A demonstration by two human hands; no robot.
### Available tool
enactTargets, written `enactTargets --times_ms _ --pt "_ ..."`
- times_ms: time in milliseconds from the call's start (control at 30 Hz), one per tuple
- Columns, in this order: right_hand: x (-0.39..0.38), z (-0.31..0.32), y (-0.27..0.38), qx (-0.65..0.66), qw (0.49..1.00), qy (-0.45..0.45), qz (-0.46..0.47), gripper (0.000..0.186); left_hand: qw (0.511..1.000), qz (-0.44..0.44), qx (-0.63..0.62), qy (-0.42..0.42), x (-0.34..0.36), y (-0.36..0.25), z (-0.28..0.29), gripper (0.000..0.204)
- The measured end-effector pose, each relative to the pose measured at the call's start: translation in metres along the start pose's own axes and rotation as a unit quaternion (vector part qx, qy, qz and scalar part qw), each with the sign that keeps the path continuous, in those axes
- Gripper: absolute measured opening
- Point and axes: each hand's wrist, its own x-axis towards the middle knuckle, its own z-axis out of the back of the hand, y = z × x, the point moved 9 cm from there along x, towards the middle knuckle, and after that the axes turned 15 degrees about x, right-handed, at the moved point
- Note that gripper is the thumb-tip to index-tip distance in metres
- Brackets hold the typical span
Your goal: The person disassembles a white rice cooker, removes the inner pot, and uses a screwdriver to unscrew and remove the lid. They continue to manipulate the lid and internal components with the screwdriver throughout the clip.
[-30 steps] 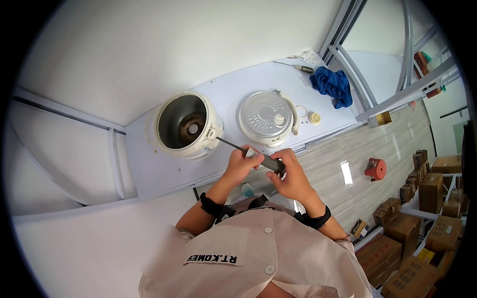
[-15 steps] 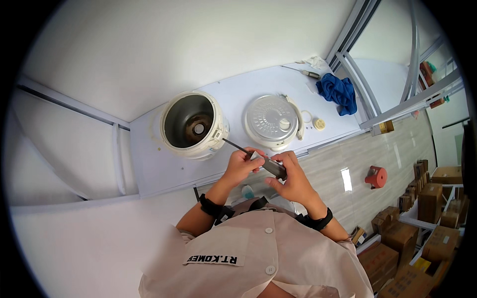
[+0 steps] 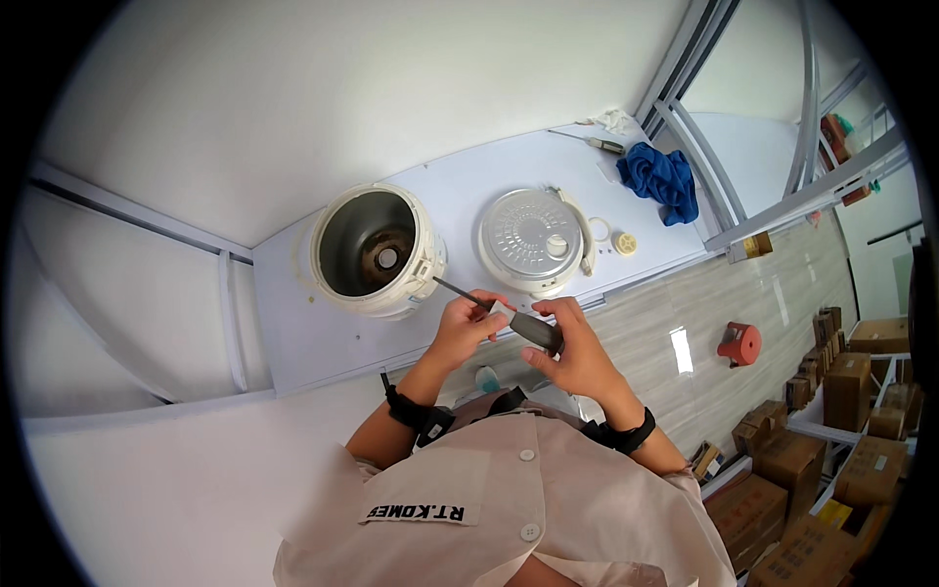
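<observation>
In front of my chest, both hands hold a screwdriver with a grey and white handle (image 3: 534,332). Its dark shaft slants up and left, the tip close to the front of the rice cooker body (image 3: 424,230). My left hand (image 3: 466,326) pinches the screwdriver where shaft meets handle. Thumb and fingers of my right hand (image 3: 579,352) close around the handle's rear end. The cooker body is tilted, without its lid, showing a grey inside with brown stains at the bottom. Right of it lies the detached lid (image 3: 518,235), its silver perforated inner side up.
A pale ring (image 3: 599,230), a small yellowish cap (image 3: 624,243) and tiny parts lie right of the lid. Farther back are a second screwdriver (image 3: 606,147) and a blue cloth (image 3: 660,183). A red stool (image 3: 739,344) stands on the floor, with cardboard boxes (image 3: 846,396) at the right.
The screwdriver's handle looks slightly turned between my hands. Both hands stay in nearly the same place, and the view has shifted a little.
</observation>
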Motion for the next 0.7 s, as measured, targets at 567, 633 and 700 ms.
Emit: enactTargets --times_ms 567,633,700 --pt "0.001 0.001 0.014 -0.043 0.994 -0.032 0.096 0.048 1.0 -0.012 0.01 0.027 0.007 -0.005 -0.003 0.029" --pt "0.0 -0.001 0.007 -0.043 0.994 -0.021 0.094 0.051 0.999 0.004 0.024 0.022 0.008 -0.001 0.0 0.026" --pt "-0.001 0.0 -0.001 -0.022 0.999 -0.027 0.042 0.047 0.999 0.022 0.023 0.008 0.008 0.008 0.002 0.023"
